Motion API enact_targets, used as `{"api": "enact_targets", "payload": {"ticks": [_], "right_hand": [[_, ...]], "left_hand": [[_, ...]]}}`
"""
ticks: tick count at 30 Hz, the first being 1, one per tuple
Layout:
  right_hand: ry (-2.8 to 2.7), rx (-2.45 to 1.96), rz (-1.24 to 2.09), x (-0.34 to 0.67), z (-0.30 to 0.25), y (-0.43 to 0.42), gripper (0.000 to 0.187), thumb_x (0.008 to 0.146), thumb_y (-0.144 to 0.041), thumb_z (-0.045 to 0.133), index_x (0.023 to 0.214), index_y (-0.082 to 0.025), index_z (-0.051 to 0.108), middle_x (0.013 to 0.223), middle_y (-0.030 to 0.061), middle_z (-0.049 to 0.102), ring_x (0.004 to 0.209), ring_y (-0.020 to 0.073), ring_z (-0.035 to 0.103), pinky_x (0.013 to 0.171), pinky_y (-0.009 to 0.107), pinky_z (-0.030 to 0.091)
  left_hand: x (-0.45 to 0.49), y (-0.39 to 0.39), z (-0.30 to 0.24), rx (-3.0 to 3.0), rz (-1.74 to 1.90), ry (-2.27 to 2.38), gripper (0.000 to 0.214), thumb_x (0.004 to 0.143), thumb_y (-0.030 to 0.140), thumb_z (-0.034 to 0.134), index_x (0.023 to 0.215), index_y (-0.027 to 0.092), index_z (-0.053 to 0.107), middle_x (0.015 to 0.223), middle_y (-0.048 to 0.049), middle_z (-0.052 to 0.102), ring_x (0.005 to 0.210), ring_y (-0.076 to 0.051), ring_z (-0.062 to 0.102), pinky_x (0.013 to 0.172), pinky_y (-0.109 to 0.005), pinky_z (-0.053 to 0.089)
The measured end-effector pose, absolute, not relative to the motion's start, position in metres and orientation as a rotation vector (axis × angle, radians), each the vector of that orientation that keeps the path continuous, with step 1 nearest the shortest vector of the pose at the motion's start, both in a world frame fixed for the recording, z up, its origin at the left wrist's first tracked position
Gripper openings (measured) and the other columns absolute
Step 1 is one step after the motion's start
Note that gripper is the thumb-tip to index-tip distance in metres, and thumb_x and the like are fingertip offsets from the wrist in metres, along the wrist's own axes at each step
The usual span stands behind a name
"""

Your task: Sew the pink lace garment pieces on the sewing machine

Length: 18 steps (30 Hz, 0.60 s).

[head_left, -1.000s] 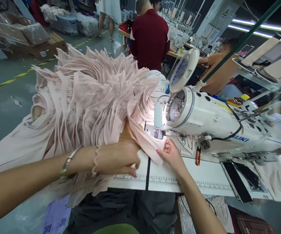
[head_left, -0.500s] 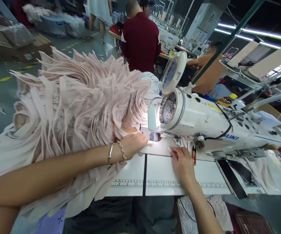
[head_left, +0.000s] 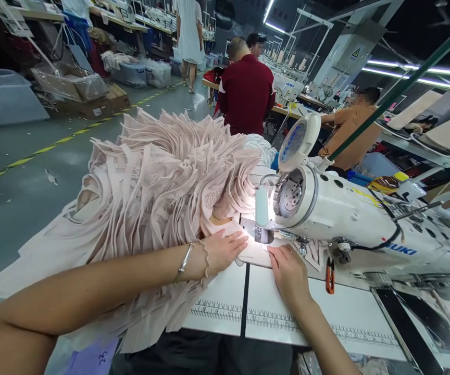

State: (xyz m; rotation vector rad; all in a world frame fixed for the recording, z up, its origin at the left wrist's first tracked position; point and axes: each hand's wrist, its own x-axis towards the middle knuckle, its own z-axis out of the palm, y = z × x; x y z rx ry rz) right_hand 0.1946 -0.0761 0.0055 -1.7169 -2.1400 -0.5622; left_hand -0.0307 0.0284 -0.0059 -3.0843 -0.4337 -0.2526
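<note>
A large heap of pale pink garment pieces (head_left: 170, 192) spreads over the left of the sewing table. My left hand (head_left: 225, 251) lies flat with fingers stretched out on the fabric, just left of the presser foot (head_left: 263, 235). Close in front of the foot, my right hand (head_left: 288, 268) has thumb and fingers together at a small pale fabric edge (head_left: 266, 249); the exact grip is partly hidden. The white sewing machine (head_left: 350, 208) stands over the work, its lamp lighting the needle area. Orange-handled thread snips (head_left: 329, 276) rest against the machine bed, right of my right hand.
A ruler strip (head_left: 272, 319) runs along the table's front edge. At the right lies a dark phone-like slab (head_left: 404, 328). A green pole (head_left: 400, 88) slants above the machine. A person in a maroon shirt (head_left: 244, 94) sits ahead; cartons (head_left: 103, 104) line the floor at left.
My left hand's fingers have straightened and now lie flat. My right hand has come closer to the left one. The head view has shifted, showing more floor at left.
</note>
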Motion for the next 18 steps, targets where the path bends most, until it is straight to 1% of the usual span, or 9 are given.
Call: {"api": "enact_targets", "payload": {"ticks": [2, 3, 5, 7, 8, 10, 13, 16, 18], "right_hand": [[-2.177, -1.839, -0.58, 0.197, 0.007, -0.077, 0.023, 0.091, -0.003, 0.047, 0.09, -0.018, 0.065, 0.079, 0.0049, 0.063, 0.077, 0.0195, 0.059, 0.066, 0.028, 0.042], [-2.189, -1.944, -0.566, 0.199, 0.009, -0.077, 0.024, 0.088, -0.002, 0.047, 0.09, -0.018, 0.065, 0.082, 0.0063, 0.065, 0.073, 0.0193, 0.059, 0.062, 0.029, 0.04], [-2.191, -2.204, -0.489, 0.2, 0.015, -0.074, 0.024, 0.086, -0.002, 0.048, 0.093, -0.018, 0.064, 0.087, 0.0078, 0.067, 0.062, 0.0182, 0.057, 0.052, 0.03, 0.033], [-2.174, -2.446, -0.357, 0.199, 0.025, -0.068, 0.027, 0.087, -0.004, 0.048, 0.102, -0.02, 0.064, 0.085, 0.0068, 0.068, 0.055, 0.0179, 0.054, 0.049, 0.03, 0.026], [-2.169, -2.522, -0.281, 0.197, 0.029, -0.064, 0.029, 0.088, -0.005, 0.048, 0.106, -0.021, 0.064, 0.081, 0.0057, 0.068, 0.055, 0.0183, 0.055, 0.05, 0.03, 0.025], [-2.164, -2.57, -0.14, 0.191, 0.036, -0.056, 0.03, 0.091, -0.006, 0.045, 0.109, -0.022, 0.062, 0.074, 0.0041, 0.067, 0.058, 0.0191, 0.057, 0.052, 0.03, 0.024], [-2.119, -2.53, 0.017, 0.18, 0.036, -0.047, 0.021, 0.098, -0.016, 0.041, 0.104, -0.02, 0.061, 0.071, 0.0036, 0.066, 0.061, 0.0189, 0.059, 0.053, 0.028, 0.025], [-2.035, -2.504, 0.002, 0.173, 0.028, -0.046, 0.021, 0.1, -0.022, 0.039, 0.104, -0.018, 0.06, 0.072, 0.0044, 0.067, 0.064, 0.019, 0.06, 0.055, 0.028, 0.026], [-2.002, -2.466, -0.042, 0.171, 0.023, -0.049, 0.021, 0.097, -0.02, 0.041, 0.105, -0.016, 0.059, 0.071, 0.0044, 0.067, 0.065, 0.019, 0.06, 0.056, 0.027, 0.027]], "left_hand": [[-0.027, 0.029, -0.005, -2.967, -0.243, -0.436, 0.041, 0.094, 0.005, 0.042, 0.132, 0.008, 0.056, 0.14, -0.0198, 0.057, 0.127, -0.028, 0.057, 0.084, -0.039, 0.052], [-0.024, 0.031, -0.005, -2.93, -0.255, -0.391, 0.037, 0.094, 0.006, 0.043, 0.128, 0.007, 0.058, 0.135, -0.0213, 0.06, 0.122, -0.028, 0.06, 0.082, -0.038, 0.052], [-0.017, 0.038, -0.004, -2.877, -0.32, -0.27, 0.032, 0.094, 0.008, 0.046, 0.123, 0.005, 0.06, 0.128, -0.0222, 0.063, 0.115, -0.028, 0.062, 0.088, -0.041, 0.051], [-0.009, 0.043, -0.006, -2.834, -0.4, -0.206, 0.034, 0.094, 0.01, 0.048, 0.125, 0.003, 0.059, 0.13, -0.0226, 0.062, 0.119, -0.029, 0.061, 0.097, -0.044, 0.048], [-0.005, 0.042, -0.008, -2.819, -0.426, -0.211, 0.037, 0.094, 0.01, 0.048, 0.128, 0.001, 0.057, 0.132, -0.0236, 0.061, 0.121, -0.031, 0.06, 0.099, -0.046, 0.048], [0.003, 0.034, -0.012, -2.804, -0.429, -0.266, 0.04, 0.095, 0.008, 0.043, 0.132, -0.001, 0.055, 0.132, -0.0265, 0.06, 0.123, -0.033, 0.059, 0.095, -0.048, 0.05], [0.012, 0.005, -0.016, -2.786, -0.385, -0.28, 0.042, 0.095, 0.006, 0.035, 0.131, -0.003, 0.056, 0.128, -0.0303, 0.061, 0.118, -0.039, 0.063, 0.08, -0.052, 0.055], [0.013, -0.018, -0.014, -2.728, -0.393, -0.25, 0.04, 0.094, 0.006, 0.037, 0.127, -0.006, 0.058, 0.123, -0.0321, 0.063, 0.112, -0.042, 0.065, 0.071, -0.051, 0.056], [0.009, -0.018, -0.011, -2.725, -0.415, -0.28, 0.039, 0.094, 0.004, 0.038, 0.126, -0.006, 0.058, 0.123, -0.0305, 0.064, 0.115, -0.04, 0.064, 0.07, -0.047, 0.056]]}}
